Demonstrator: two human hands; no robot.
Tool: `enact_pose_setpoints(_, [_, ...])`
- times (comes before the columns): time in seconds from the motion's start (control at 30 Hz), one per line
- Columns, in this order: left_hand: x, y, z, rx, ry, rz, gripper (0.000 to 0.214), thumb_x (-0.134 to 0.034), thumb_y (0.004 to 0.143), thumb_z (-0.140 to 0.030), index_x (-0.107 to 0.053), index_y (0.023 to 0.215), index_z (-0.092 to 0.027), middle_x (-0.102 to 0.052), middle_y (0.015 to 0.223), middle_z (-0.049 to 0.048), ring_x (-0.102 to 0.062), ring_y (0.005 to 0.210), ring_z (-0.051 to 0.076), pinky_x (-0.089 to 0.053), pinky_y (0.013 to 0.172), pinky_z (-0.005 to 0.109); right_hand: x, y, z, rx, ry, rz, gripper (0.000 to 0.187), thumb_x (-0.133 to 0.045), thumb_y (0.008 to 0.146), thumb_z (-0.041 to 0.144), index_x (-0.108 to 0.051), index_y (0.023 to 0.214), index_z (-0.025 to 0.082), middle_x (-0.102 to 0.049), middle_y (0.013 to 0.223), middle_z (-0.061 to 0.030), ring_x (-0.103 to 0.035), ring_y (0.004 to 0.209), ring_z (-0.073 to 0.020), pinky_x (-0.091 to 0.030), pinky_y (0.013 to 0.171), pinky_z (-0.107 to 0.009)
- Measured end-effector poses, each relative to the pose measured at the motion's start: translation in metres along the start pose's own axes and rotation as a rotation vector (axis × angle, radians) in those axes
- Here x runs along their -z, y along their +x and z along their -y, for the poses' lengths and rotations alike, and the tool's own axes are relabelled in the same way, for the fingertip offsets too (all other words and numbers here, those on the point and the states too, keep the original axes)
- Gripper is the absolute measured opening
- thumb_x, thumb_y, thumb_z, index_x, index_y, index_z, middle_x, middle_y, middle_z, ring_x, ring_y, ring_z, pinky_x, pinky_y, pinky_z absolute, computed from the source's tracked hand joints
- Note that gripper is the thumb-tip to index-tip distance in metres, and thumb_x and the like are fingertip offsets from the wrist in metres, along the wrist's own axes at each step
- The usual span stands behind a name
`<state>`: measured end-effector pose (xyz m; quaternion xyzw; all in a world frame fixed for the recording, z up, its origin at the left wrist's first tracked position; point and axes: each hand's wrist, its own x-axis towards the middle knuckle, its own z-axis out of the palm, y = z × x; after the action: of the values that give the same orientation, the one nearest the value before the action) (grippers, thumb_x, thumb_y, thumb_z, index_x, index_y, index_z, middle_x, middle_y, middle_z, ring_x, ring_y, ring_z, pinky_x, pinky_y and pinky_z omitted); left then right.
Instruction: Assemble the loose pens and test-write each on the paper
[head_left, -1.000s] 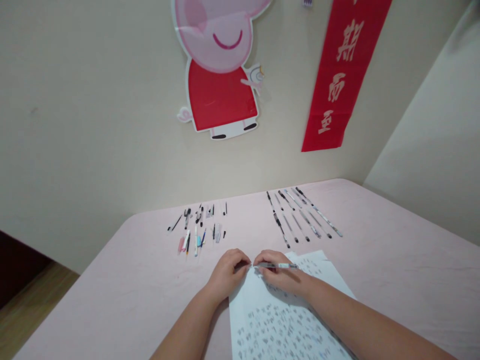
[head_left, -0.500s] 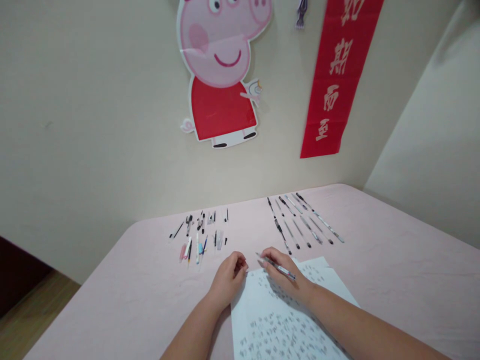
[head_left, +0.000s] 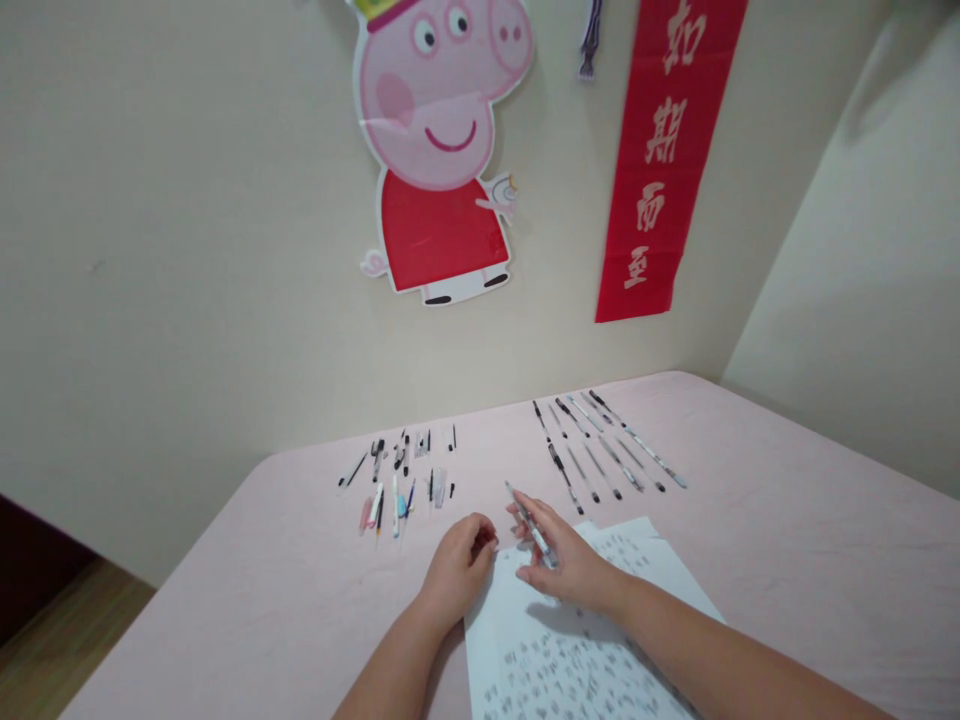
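A slim pen (head_left: 538,540) sits in a person's right hand (head_left: 564,560), raised above the upper part of the handwritten sheets (head_left: 495,630). The right grip holds the barrel lightly between fingers and thumb, with a gap left in the curve of the hand. To an onlooker in the room, that loose hold is the weak point: the barrel could roll or slip from the fingers, and a fall could leave a stray mark if the tip is bare, a detail too small to tell from here. The sheets might skid too, since the left hand (head_left: 456,565) lies only at their left edge. The pen's long axis slants, its narrow end pointing away from the person and to the left, its back end down toward the right palm. The left grip is curled narrow; whether anything is inside, I cannot tell. Beyond, on the pink-covered table (head_left: 300,580), pens in two slanting rows (head_left: 621,463) lie to the right, while loose pens and pen parts (head_left: 395,507) lie to the left. A cartoon pig cutout (head_left: 446,230) and a red banner (head_left: 667,165) hang behind.
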<state>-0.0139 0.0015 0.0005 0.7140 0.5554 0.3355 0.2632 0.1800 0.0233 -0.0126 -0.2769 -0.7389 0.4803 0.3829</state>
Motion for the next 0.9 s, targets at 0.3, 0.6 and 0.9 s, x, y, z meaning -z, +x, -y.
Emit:
enact_pose_setpoints(0.3, [-0.001, -0.001, 0.002, -0.024, 0.042, -0.006, 0.010, -0.048, 0.078, -0.017, -0.057, 0.082, -0.019, -0.061, 0.082, 0.0038, -0.055, 0.079, 0.018, -0.042, 0.072, 0.029, 0.001, 0.004, 0.013, -0.170, 0.041, -0.170, 0.045, -0.048, 0.087, 0.044, -0.049, 0.128, 0.025, -0.057, 0.107, -0.0083, -0.055, 0.077, -0.0149, -0.046, 0.059, -0.025])
enact_pose_setpoints(0.6, [0.001, 0.000, 0.001, -0.034, 0.057, 0.006, 0.012, -0.047, 0.079, -0.017, -0.058, 0.082, -0.019, -0.061, 0.082, 0.0039, -0.055, 0.080, 0.018, -0.041, 0.073, 0.029, 0.028, 0.026, 0.023, 0.007, -0.571, -0.144, 0.020, -0.050, 0.082, 0.023, -0.059, 0.099, 0.020, -0.059, 0.076, -0.0009, -0.054, 0.068, -0.0159, -0.043, 0.067, -0.028])
enact_pose_setpoints(0.9, [0.000, -0.001, 0.001, -0.012, 0.042, 0.008, 0.011, -0.047, 0.078, -0.018, -0.058, 0.081, -0.019, -0.061, 0.082, 0.0039, -0.055, 0.080, 0.018, -0.042, 0.074, 0.030, 0.067, 0.093, 0.003, -0.226, -1.091, -0.076, 0.041, -0.039, 0.090, 0.022, -0.048, 0.128, 0.010, -0.057, 0.117, -0.0147, -0.053, 0.109, -0.0203, -0.037, 0.092, -0.028])
